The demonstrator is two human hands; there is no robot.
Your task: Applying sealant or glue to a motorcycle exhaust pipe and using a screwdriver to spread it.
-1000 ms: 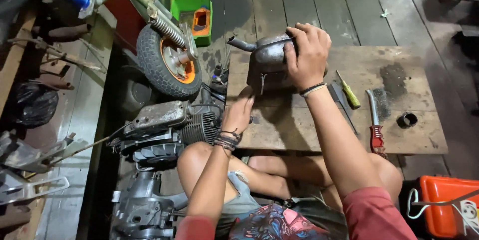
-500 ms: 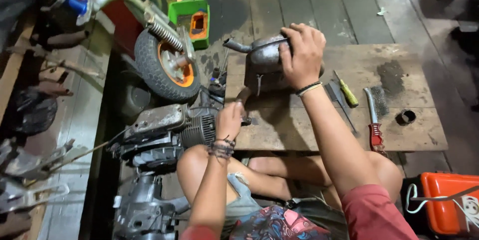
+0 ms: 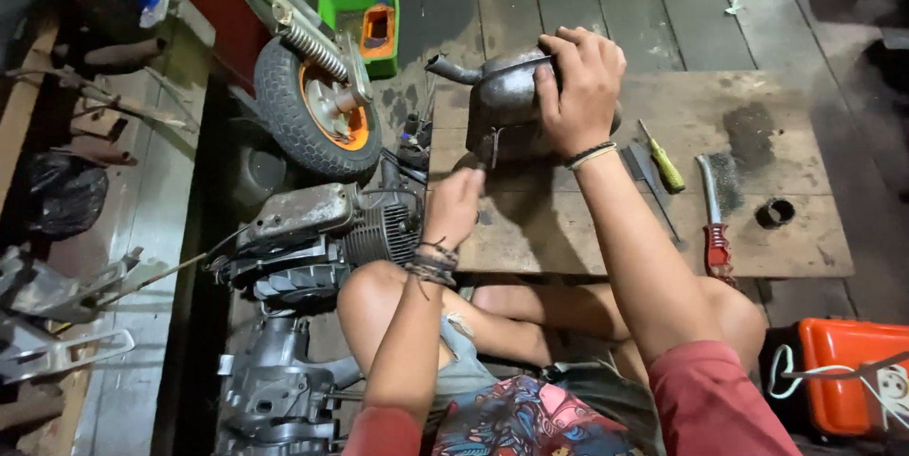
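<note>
Clamped under right hand (image 3: 579, 87), metal muffler (image 3: 502, 101) sits above left hand (image 3: 454, 205).

Your left hand (image 3: 454, 205): bare, with stacked dark cord bracelets at the wrist. Your right hand (image 3: 579, 87): bare, with a black band and a pale one. Red short sleeves; grey shorts; a multicoloured printed garment, possibly a shirt.

A small-engine repair workshop, worked at floor level on dark plank flooring (image 3: 587, 1). Left of the grip lie a finned engine (image 3: 322, 229) and an orange-rimmed wheel (image 3: 317, 120). Right of it, a screwdriver (image 3: 663, 164) and wire brush (image 3: 712, 219) rest on a stained wooden board (image 3: 757, 229).
</note>
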